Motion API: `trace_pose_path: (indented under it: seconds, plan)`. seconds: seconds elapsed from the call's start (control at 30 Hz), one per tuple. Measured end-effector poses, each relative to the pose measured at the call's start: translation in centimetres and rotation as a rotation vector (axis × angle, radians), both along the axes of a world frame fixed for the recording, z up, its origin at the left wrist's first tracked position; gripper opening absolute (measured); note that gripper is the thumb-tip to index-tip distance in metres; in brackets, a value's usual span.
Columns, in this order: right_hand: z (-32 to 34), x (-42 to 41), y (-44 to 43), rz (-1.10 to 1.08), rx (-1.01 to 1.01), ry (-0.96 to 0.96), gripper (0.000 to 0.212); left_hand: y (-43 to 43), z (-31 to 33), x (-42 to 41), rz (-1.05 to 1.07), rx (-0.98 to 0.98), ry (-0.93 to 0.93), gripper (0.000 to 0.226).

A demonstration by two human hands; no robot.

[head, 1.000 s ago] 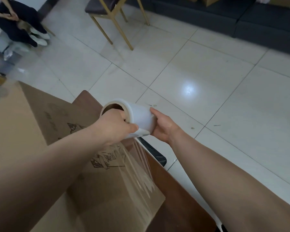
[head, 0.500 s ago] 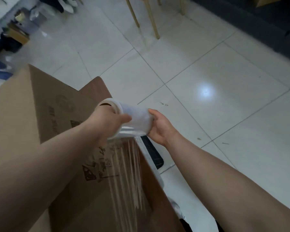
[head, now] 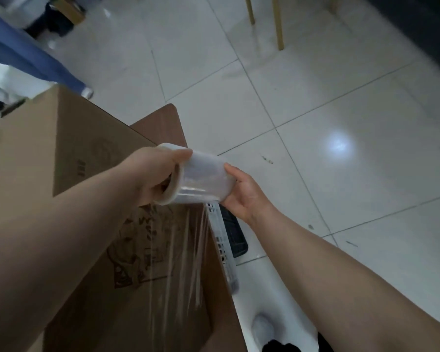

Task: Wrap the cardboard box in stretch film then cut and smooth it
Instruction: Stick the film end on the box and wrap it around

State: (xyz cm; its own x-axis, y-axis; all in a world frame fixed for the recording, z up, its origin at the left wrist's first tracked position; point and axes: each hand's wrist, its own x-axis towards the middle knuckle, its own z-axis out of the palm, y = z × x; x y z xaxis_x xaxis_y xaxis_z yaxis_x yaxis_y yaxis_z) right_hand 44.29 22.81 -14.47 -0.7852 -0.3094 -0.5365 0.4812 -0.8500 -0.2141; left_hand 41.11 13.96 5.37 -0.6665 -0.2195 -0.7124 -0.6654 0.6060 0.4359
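Both hands carry the translucent white stretch-film roll by its ends: left hand closes around the cardboard core end with fingers hooked inside, right hand cups the far end, fingers spread against it. The roll sits above the near right corner of the large brown cardboard box, clear of it.

A streaky clear sheet of film runs from the roll's underside down over the printed box face. It's wrinkled into vertical strands, so tension looks uneven.

To do this step well, in my judgement:
- keep the roll axis parallel to the box edge, so the sheet pays out full width instead of roping
- let the core turn on the fingers, brake lightly with the palms for steady pull
- keep the roll close to the face when rounding the corner; the corner is where film would tear or slack
- overlap the previous band

Wrapping is mid-pass; cut and smoothing not yet done.

Surface: the box stands on a dark brown wooden tabletop with a rounded corner, the box filling most of it. A white perforated plastic tray and a black tray sit below the table edge.

Room: glossy white tiled floor with a lamp reflection, gold-coloured chair legs far off, blue fabric top left. A white-socked foot stands on the floor beside the table.
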Motion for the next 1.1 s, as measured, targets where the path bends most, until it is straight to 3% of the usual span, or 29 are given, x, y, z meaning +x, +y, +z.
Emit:
trace_pose_path:
  seconds: [0.17, 0.3, 0.53, 0.73, 0.83, 0.97, 1.1]
  plan:
    - [-0.1, -0.8, -0.6, -0.007, -0.037, -0.016, 0.020, 0.3, -1.1, -0.6, -0.118, -0.175, 0.158, 0.034]
    - [0.3, -2.3, -0.6, 0.054, -0.001, -0.042, 0.025, 0.3, -0.8, -1.3, -0.298, -0.407, 0.159, 0.038]
    - [0.0, -5.2, -1.3, 0.124, 0.055, -0.017, 0.051, -0.3, 0.0, -3.3, -0.568, -0.442, 0.114, 0.033]
    - [-0.7, -5.5, -2.0, 0.040, -0.029, 0.004, 0.049, -0.1, 1.3, -5.2, -0.123, -0.009, -0.026, 0.032]
    - [-0.7, -5.8, -2.2, 0.034, -0.050, -0.007, 0.048, -0.2, 0.6, -5.7, 0.024, 0.070, -0.017, 0.027]
    - [-0.2, -7.8, -2.0, 0.061, -0.021, -0.038, 0.032, -1.0, -0.5, -6.9, -0.107, -0.158, 0.103, 0.031]
    - [0.0, -10.6, -1.7, 0.179, 0.007, -0.036, 0.031, -1.5, -0.5, -7.9, -0.281, -0.403, 0.117, 0.040]
